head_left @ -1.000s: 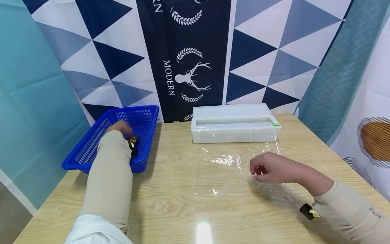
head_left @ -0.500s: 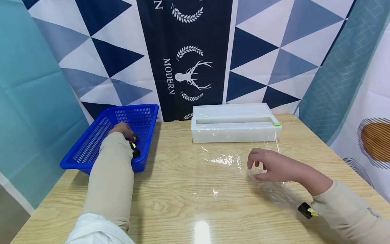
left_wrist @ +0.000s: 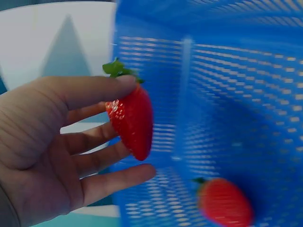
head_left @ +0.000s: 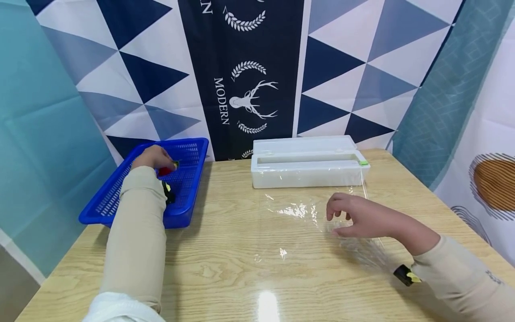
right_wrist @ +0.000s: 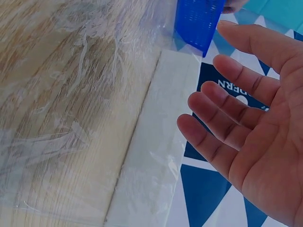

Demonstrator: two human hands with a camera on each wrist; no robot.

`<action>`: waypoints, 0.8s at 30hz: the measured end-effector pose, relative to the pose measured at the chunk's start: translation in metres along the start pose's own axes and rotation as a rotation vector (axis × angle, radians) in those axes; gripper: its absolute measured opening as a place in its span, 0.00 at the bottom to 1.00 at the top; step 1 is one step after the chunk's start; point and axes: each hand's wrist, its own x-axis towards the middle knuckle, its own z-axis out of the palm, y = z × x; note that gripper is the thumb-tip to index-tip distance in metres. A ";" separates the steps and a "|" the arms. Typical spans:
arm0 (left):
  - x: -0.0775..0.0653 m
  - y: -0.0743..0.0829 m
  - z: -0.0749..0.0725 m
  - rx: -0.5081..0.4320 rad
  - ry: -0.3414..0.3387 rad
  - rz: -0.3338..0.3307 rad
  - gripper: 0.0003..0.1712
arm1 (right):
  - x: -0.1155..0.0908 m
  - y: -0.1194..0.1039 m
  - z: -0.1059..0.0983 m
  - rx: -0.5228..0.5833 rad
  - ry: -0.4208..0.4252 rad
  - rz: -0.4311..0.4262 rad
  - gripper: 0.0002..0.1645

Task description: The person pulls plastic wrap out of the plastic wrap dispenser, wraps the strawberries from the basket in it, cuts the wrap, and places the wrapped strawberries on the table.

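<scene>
My left hand (head_left: 153,157) is over the blue basket (head_left: 195,188), pinching a red strawberry (left_wrist: 135,120) near its green leaves between thumb and fingers. In the left wrist view, a second strawberry (left_wrist: 225,203) lies lower down in the basket. Over on the right, my right hand (head_left: 364,217) hovers above a sheet of clear cling film (head_left: 295,210) with its fingers loosely bent and apart, holding nothing. That film runs across the table from a white cling film dispenser (head_left: 310,178) whose lid stands raised.
A wooden table (head_left: 225,268) carries everything. A green slider (head_left: 364,163) sits at the dispenser's right end. Behind stands a patterned curtain (head_left: 249,89), close to the backs of basket and dispenser. Some film is bunched under the right wrist.
My left hand has risen out of the basket with the strawberry, which now shows below the fingers. The right hand's fingers spread apart after the first frame and have barely moved since.
</scene>
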 end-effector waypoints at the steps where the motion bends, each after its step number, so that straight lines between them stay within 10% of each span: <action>1: -0.002 0.004 -0.005 0.013 -0.004 0.014 0.22 | 0.000 0.000 0.000 -0.001 0.002 -0.004 0.16; 12: -0.026 0.048 -0.040 0.043 0.052 0.141 0.24 | 0.001 -0.002 -0.005 -0.056 0.020 -0.039 0.17; 24: -0.043 0.060 -0.047 0.180 0.089 0.213 0.25 | 0.000 -0.004 -0.003 -0.044 0.002 -0.034 0.17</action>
